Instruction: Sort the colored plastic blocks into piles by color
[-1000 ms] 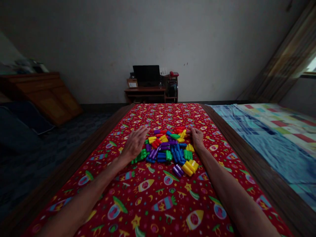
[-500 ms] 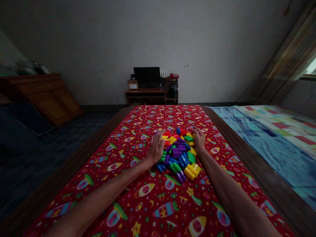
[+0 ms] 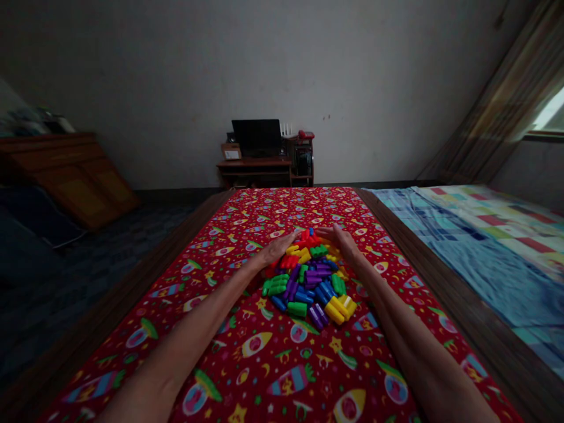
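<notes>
Before me, a left hand (image 3: 278, 249) and a right hand (image 3: 342, 241), both open with fingers outstretched, flank the far end of a heap of colourful pieces (image 3: 318, 277) spread between the forearms (image 3: 405, 326) on red patterned cloth (image 3: 319, 358).

grey wall (image 3: 167, 88) | dark floor (image 3: 117, 247) | wooden cabinet (image 3: 79, 173) | monitor (image 3: 256, 137) on desk (image 3: 254, 164) | curtain (image 3: 496, 111) beside window (image 3: 550, 114) | dim light

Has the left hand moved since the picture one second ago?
Yes, to the right. Against the monitor, the left hand was below its left part; now it is below its right edge, closer to the right hand.
</notes>
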The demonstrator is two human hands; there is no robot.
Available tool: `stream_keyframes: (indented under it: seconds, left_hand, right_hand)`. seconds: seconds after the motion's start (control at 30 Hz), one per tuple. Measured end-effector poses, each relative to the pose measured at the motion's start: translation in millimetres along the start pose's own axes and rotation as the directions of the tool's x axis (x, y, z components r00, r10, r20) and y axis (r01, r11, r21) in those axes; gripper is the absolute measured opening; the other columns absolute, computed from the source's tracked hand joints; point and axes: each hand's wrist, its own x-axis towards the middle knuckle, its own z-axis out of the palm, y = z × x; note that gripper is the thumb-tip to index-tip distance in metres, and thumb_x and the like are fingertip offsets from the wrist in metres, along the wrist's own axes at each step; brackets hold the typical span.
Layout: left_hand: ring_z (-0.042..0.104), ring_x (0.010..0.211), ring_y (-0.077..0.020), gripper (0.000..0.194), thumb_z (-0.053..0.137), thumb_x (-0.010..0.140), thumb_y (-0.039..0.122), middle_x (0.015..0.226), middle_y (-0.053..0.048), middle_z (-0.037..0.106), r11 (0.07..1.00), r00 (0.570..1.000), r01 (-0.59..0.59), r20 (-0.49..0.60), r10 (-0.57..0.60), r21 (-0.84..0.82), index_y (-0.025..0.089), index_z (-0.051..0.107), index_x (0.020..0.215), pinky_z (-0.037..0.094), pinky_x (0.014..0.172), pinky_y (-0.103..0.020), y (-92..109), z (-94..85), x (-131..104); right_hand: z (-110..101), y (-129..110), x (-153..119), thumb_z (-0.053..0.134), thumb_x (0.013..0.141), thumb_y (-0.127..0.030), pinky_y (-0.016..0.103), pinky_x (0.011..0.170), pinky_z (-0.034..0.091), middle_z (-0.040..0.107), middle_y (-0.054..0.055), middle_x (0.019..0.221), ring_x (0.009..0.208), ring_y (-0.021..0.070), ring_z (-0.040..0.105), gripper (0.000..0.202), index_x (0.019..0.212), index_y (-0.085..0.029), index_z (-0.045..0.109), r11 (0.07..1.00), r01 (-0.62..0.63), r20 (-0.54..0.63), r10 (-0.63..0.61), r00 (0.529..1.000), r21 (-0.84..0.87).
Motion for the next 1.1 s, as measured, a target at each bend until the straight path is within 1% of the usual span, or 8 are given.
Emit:
stream_keyframes:
  seconds: [0.13, 0.2, 0.3, 0.4, 0.6, 0.77, 0.93, 1.1]
  left_hand:
    - [0.037, 0.139, -0.0251, 0.058, 0.023, 0.098, 0.050, 0.149, -0.009, 0.044, 0.894, 0.983, -0.141, -0.047, 0.178, 0.424, 0.019, 0.044, 0.142, 0.013, 0.119, -0.051, 48.4, 8.2, -24.7]
    - [0.032, 0.142, -0.0243, 0.049, 0.030, 0.099, 0.042, 0.151, -0.008, 0.041, 0.779, 0.945, -0.312, 0.090, 0.315, 0.544, 0.021, 0.044, 0.142, 0.009, 0.119, -0.053, 77.4, 29.0, -41.8]
    - [0.032, 0.141, -0.0242, 0.043, 0.040, 0.097, 0.044, 0.150, -0.001, 0.043, 0.602, 0.808, -0.587, 0.346, 0.477, 0.541, 0.029, 0.049, 0.136, 0.012, 0.119, -0.052, 108.7, 71.5, -62.7]
    - [0.037, 0.137, -0.0242, 0.033, 0.046, 0.095, 0.040, 0.141, -0.003, 0.053, 0.510, 0.765, -0.640, 0.421, 0.487, 0.575, 0.026, 0.060, 0.122, 0.015, 0.118, -0.050, 113.9, 98.8, -68.3]
    - [0.043, 0.133, -0.0243, 0.036, 0.048, 0.095, 0.041, 0.141, -0.005, 0.053, 0.582, 0.902, -0.416, 0.236, 0.362, 0.698, 0.027, 0.057, 0.126, 0.015, 0.118, -0.053, 90.6, 75.5, -65.5]
    - [0.044, 0.133, -0.0198, 0.041, 0.036, 0.099, 0.037, 0.143, -0.006, 0.052, 0.742, 0.949, -0.238, -0.012, 0.314, 0.627, 0.025, 0.048, 0.136, 0.026, 0.116, -0.046, 73.7, 26.8, -75.7]
    - [0.054, 0.123, -0.0216, 0.042, 0.032, 0.095, 0.033, 0.130, -0.011, 0.061, 0.854, 0.874, -0.003, -0.414, 0.255, 0.520, 0.016, 0.057, 0.124, 0.039, 0.109, -0.041, 12.6, -19.0, -76.9]
    - [0.064, 0.107, -0.0248, 0.047, 0.033, 0.088, 0.041, 0.113, -0.014, 0.069, 0.927, 0.830, 0.246, -0.556, -0.051, 0.282, 0.014, 0.062, 0.113, 0.050, 0.097, -0.039, -49.5, -31.5, -86.9]
  right_hand:
    - [-9.1, -3.6, 3.6, 0.041, 0.079, -0.079, 0.043, 0.096, 0.048, 0.073, 0.015, 0.104, 0.106, 0.0285, 0.066, 0.072, 0.097, -0.017, 0.074, 0.992, 0.076, -0.190, -0.056, 0.980, 0.102]
    - [-12.3, 3.2, 3.9, 0.047, 0.078, -0.076, 0.043, 0.095, 0.048, 0.073, 0.016, 0.102, 0.103, 0.0291, 0.067, 0.068, 0.092, -0.015, 0.073, 0.996, 0.045, -0.252, -0.023, 0.968, 0.082]
    - [-13.6, 16.3, 0.9, 0.048, 0.079, -0.073, 0.044, 0.091, 0.051, 0.073, 0.017, 0.101, 0.099, 0.0294, 0.068, 0.064, 0.092, -0.014, 0.072, 0.993, -0.071, -0.242, 0.093, 0.966, 0.099]
    - [-12.9, 24.1, -2.6, 0.042, 0.084, -0.070, 0.043, 0.087, 0.053, 0.074, 0.016, 0.100, 0.096, 0.0279, 0.069, 0.063, 0.098, -0.016, 0.070, 0.984, -0.114, -0.178, 0.138, 0.974, 0.135]
    - [-36.6, 14.7, 3.2, 0.048, 0.086, -0.061, 0.037, 0.077, 0.055, 0.074, 0.013, 0.089, 0.083, 0.0252, 0.070, 0.054, 0.098, -0.014, 0.072, 0.980, -0.116, -0.210, 0.080, 0.974, -0.164]
    - [-68.0, -2.2, -0.4, 0.069, 0.074, -0.026, 0.025, 0.063, 0.049, 0.073, 0.005, 0.080, 0.070, 0.0179, 0.065, 0.030, 0.102, -0.016, 0.073, 0.690, -0.134, -0.076, 0.113, 0.991, -0.712]
    - [-60.3, -9.2, -10.9, 0.068, 0.069, -0.018, 0.019, 0.053, 0.039, 0.070, 0.001, 0.071, 0.062, 0.0124, 0.059, 0.019, 0.087, -0.017, 0.073, 0.532, -0.088, 0.080, 0.284, 0.955, -0.842]
    - [-75.1, -3.7, -10.4, 0.074, 0.060, -0.018, 0.020, 0.050, 0.038, 0.065, 0.000, 0.062, 0.057, 0.0133, 0.057, 0.016, 0.074, -0.017, 0.069, 0.665, -0.143, -0.066, 0.139, 0.988, -0.733]
